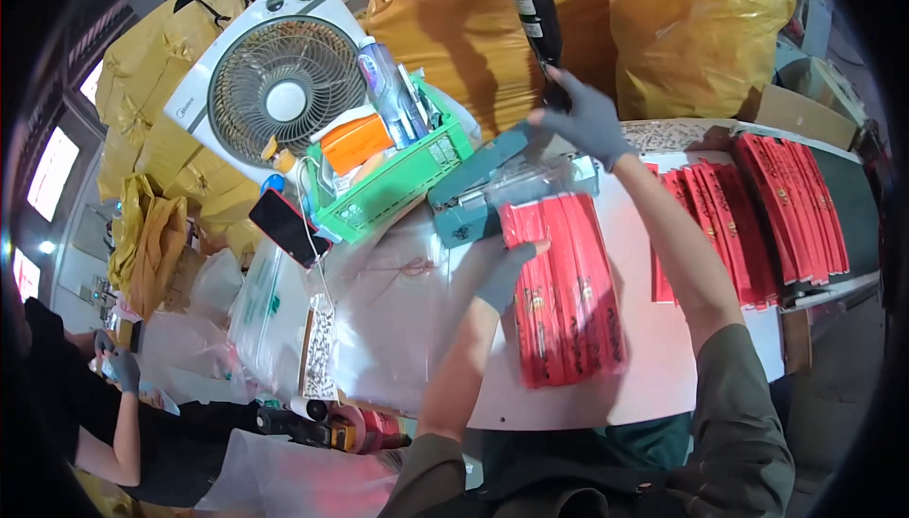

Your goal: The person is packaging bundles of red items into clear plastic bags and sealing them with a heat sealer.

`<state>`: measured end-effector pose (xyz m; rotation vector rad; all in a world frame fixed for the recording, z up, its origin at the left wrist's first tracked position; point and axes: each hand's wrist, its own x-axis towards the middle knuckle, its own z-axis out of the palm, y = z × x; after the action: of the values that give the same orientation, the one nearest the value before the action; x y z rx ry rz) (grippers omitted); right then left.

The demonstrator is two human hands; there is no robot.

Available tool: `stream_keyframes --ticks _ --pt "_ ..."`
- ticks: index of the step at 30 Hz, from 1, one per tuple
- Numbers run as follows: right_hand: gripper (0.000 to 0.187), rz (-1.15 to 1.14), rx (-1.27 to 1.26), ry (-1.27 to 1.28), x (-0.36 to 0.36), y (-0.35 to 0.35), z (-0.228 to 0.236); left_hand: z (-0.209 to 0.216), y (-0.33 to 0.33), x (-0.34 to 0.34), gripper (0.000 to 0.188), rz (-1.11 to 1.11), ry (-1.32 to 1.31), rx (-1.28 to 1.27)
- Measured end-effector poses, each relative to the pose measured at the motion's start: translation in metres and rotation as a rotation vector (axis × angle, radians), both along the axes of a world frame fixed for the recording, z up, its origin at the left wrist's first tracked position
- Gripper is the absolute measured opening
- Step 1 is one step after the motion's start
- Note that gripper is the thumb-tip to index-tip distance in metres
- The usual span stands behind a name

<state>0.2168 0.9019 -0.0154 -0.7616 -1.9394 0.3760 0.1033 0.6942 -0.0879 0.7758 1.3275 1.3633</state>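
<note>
One red bundle (568, 310): flat on the white table (653, 357) before you; long packets side by side under clear wrap, upper end close against the blue machine (459, 226).
Your left hand (502, 276): gloved, at the bundle's upper left edge, thumb toward its face; remaining fingers hidden, so cannot tell whether you pinch or merely steady it.
Your right hand (589, 125): gloved, fingers spread, beyond the bundle's upper end and near the blue machine; contact unclear.
Loose film (544, 179): crumpled over the machine, just above the bundle; cannot tell if joined to the wrap.
Bundle's feel (judged): light, fairly flexible, slick outside; packets probably slide on one another, and creases would mark them.
Bundle's hold (judged): both long edges, thumbs above, fingers beneath; film alone would let it sag.
Right of bundle: other red packets (795, 210), well apart from your left hand.
Left of bundle: clear sheets (379, 338), green basket (407, 180) beyond.
</note>
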Motion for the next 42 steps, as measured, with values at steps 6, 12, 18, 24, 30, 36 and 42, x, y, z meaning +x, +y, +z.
stream_keyframes --ticks 6,12,18,24,30,36,42 --pt "0.034 -0.061 -0.065 -0.350 0.008 0.024 -0.041 -0.023 0.042 -0.027 0.042 0.112 -0.176 0.041" --pt "0.028 -0.059 -0.070 -0.182 0.004 0.020 -0.064 -0.037 0.037 -0.036 0.040 0.063 -0.106 0.220" --pt "0.032 -0.130 -0.039 -0.275 0.009 0.021 -0.067 -0.065 0.016 -0.027 0.044 0.020 -0.214 0.154" --pt "0.050 -0.207 -0.104 -0.526 0.014 -0.002 -0.039 -0.061 -0.045 -0.004 0.045 -0.016 -0.239 -0.002" --pt "0.070 -0.469 0.046 -0.623 0.198 -0.020 -0.021 -0.054 -0.077 -0.043 0.036 -0.123 0.404 -0.020" --pt "0.075 -0.795 -0.302 -0.687 0.434 -0.023 -0.032 -0.034 -0.012 0.061 0.048 -0.107 0.776 0.264" --pt "0.066 -0.527 -0.058 -0.712 0.287 -0.056 -0.045 -0.083 0.085 0.142 0.048 0.168 0.765 0.464"
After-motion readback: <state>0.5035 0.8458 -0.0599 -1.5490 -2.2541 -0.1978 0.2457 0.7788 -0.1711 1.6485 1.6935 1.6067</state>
